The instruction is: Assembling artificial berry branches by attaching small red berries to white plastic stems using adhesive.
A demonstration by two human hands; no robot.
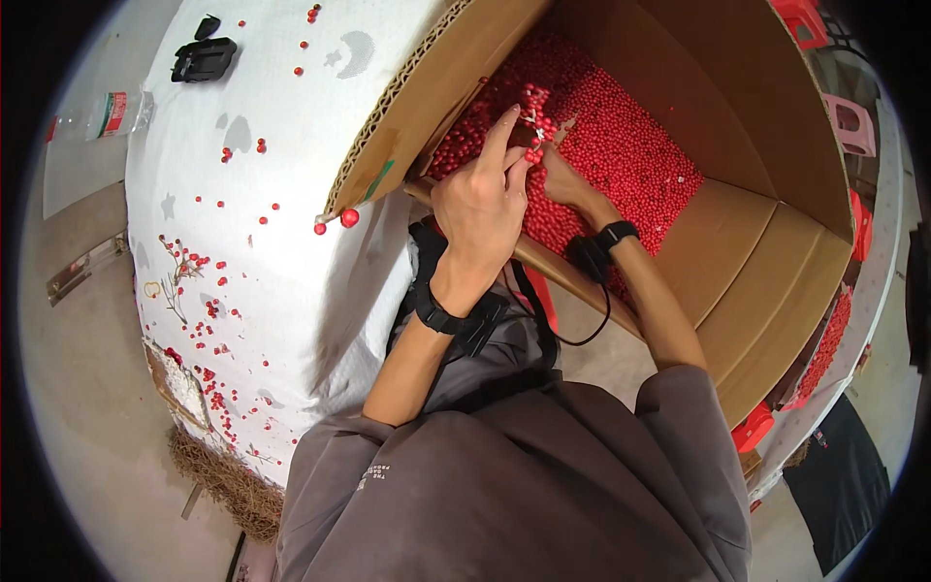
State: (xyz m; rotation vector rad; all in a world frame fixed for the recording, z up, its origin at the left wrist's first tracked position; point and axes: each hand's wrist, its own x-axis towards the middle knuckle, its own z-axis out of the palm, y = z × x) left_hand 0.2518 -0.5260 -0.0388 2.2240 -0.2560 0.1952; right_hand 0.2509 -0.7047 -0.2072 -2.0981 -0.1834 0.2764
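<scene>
Over the open cardboard box, my left hand is closed on a sprig of red berries, its index finger stretched up alongside the sprig. My right hand reaches in just beside it, fingers curled up against the lower end of the sprig. What those right fingertips grip is partly hidden. Beneath both hands, a deep heap of loose red berries fills the far left part of the box.
On the left, a white-covered table holds scattered berries, a thin bare twig and a black plastic clip-like part. A box flap stands between table and box. Pink and red stools are at right.
</scene>
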